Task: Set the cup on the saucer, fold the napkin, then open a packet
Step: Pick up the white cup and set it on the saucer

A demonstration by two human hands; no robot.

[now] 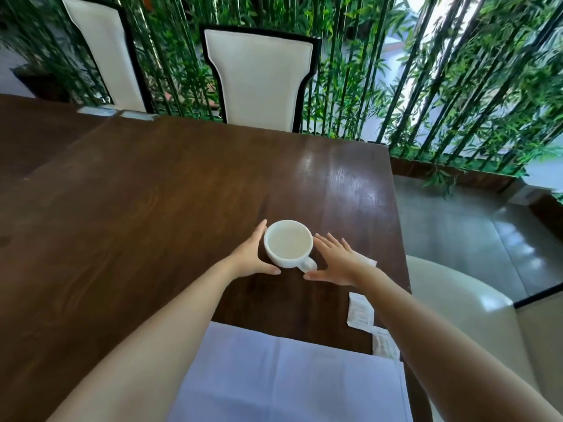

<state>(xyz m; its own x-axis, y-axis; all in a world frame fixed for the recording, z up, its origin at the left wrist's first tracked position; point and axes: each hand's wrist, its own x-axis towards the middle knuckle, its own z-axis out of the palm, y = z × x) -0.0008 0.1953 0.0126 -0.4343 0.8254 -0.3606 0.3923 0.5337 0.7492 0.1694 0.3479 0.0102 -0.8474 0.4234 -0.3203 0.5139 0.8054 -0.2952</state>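
Dark wooden surface, glossy on the far right, ringed by white-backed chairs and a screen of bamboo. White cup standing upright between the two hands, directly on the wood as far as can be told; no saucer visible anywhere in view, possibly hidden under the cup or out of frame. Handle turned toward the right thumb, near side.

Left hand cupped along the cup's left wall, fingers spread and curved to follow it, touching or just short of touching; hard to say which. Right hand flat and splayed just right of the cup, fingers apart, thumb tip just beside the handle, nothing clamped. Both hands open, then, bracketing rather than gripping: likely a two-sided approach to steady a wide, heavy cup before a lift, or a release after setting down; not decidable from here.

Pale lilac napkin lying flat and unfolded on the near edge, well behind the wrists. White packets under and beside the right forearm, unopened by the look of them, another white corner peeking out past the right hand. Probably laid out close by for the later steps. Folding and packet-opening apparently not yet begun.
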